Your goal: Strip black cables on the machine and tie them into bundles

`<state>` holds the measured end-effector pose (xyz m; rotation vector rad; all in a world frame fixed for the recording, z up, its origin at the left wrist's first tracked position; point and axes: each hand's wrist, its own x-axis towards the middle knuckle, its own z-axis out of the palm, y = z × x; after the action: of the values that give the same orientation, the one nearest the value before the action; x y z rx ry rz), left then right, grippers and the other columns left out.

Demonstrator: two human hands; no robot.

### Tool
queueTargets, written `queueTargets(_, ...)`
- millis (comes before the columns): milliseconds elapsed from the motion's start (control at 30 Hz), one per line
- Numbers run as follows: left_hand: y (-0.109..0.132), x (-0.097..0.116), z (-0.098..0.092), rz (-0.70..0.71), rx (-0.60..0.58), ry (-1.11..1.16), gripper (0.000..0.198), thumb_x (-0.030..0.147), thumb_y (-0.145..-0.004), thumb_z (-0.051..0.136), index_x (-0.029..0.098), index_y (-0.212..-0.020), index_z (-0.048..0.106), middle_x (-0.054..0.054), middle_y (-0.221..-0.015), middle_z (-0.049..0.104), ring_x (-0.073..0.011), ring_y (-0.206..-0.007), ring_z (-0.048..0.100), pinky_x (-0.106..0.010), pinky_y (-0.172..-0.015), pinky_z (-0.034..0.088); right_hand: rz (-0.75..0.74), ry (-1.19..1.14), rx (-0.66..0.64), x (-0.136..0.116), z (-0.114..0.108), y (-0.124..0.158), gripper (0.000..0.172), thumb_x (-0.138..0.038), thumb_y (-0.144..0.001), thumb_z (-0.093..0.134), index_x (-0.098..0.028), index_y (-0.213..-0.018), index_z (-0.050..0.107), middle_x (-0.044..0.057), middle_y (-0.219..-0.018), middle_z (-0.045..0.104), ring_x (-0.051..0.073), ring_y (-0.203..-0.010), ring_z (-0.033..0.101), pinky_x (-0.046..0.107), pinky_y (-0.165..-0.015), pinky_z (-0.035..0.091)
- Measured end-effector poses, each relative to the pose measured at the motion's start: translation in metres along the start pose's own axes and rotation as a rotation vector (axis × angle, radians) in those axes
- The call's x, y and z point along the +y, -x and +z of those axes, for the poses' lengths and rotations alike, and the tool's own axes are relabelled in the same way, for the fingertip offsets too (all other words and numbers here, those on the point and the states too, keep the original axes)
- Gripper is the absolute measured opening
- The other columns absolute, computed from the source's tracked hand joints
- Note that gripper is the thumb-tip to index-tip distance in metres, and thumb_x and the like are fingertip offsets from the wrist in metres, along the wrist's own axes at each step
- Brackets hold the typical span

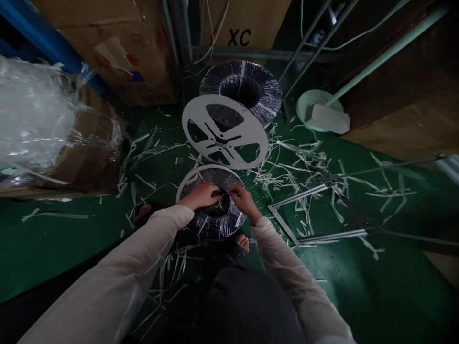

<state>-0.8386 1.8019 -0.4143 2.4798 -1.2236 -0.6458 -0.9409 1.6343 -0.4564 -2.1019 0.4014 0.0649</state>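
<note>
Between my feet lies a coil (211, 226) wrapped in shiny plastic film, with a pale reel rim (180, 187) showing around its far side. My left hand (203, 194) is over the left side of its dark centre, fingers curled in. On the right edge of that centre, my right hand (243, 198) has its thumb and fingers pinched together. Whatever either hand grips is too small and dark to make out. Just beyond, a grey-white reel flange (247, 141) with cut-out openings leans against a second film-wrapped coil (267, 93).
Cut white strips (283, 177) litter the green floor. A metal frame (287, 224) lies at right. A pale round base with a pole (308, 102) carries a block (328, 118). Cardboard boxes (143, 62) stand behind, and a plastic-filled box (93, 148) is at left.
</note>
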Motion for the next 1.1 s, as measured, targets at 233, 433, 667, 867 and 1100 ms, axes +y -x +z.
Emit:
queueTargets(233,-0.013,0.032,0.019,-0.186,-0.042,-0.142,0.028,0.033,-0.07,0.061,0.014,-0.091,0.068,-0.017,-0.092,0.069,-0.0333,-0.091,0.063,-0.047,-0.088,0.041,-0.03,-0.152,-0.158,0.005,0.008,-0.008,0.042,-0.009,-0.078,0.036,-0.017,-0.118,0.048,0.005,-0.103,0.068,0.014,-0.1,0.06,0.03,-0.094,0.042)
queueTargets(433,-0.013,0.042,0.021,-0.238,-0.071,-0.209,0.028,0.025,-0.074,0.053,0.012,-0.094,0.067,-0.017,-0.093,0.069,-0.0315,-0.091,0.064,-0.04,-0.078,0.047,-0.088,0.206,-0.395,-0.009,0.005,-0.033,0.035,-0.011,-0.08,0.041,-0.014,-0.111,0.057,0.011,-0.11,0.066,0.019,-0.101,0.06,0.028,-0.088,0.043)
queueTargets(667,-0.013,0.046,0.02,-0.263,-0.076,-0.242,0.028,0.025,-0.075,0.049,0.013,-0.092,0.068,-0.016,-0.091,0.069,-0.0312,-0.09,0.065,-0.039,-0.073,0.05,-0.04,0.281,-0.389,-0.024,-0.002,-0.039,0.031,-0.012,-0.077,0.044,-0.012,-0.103,0.062,0.012,-0.101,0.069,0.022,-0.094,0.063,0.028,-0.081,0.044)
queueTargets(867,-0.013,0.046,0.019,-0.291,-0.076,-0.239,0.028,0.025,-0.075,0.051,0.013,-0.094,0.068,-0.016,-0.092,0.069,-0.0297,-0.091,0.065,-0.037,-0.076,0.049,-0.063,0.353,-0.441,-0.029,-0.003,-0.038,0.032,-0.014,-0.08,0.046,-0.013,-0.107,0.062,0.013,-0.105,0.068,0.023,-0.099,0.062,0.028,-0.083,0.043)
queueTargets(1100,-0.01,0.045,0.017,-0.289,-0.063,-0.205,0.026,0.026,-0.077,0.05,0.014,-0.091,0.068,-0.016,-0.093,0.069,-0.0309,-0.092,0.064,-0.038,-0.077,0.048,-0.053,0.434,-0.426,-0.035,-0.004,-0.041,0.035,-0.015,-0.083,0.042,-0.013,-0.113,0.059,0.015,-0.111,0.065,0.025,-0.104,0.06,0.03,-0.087,0.043)
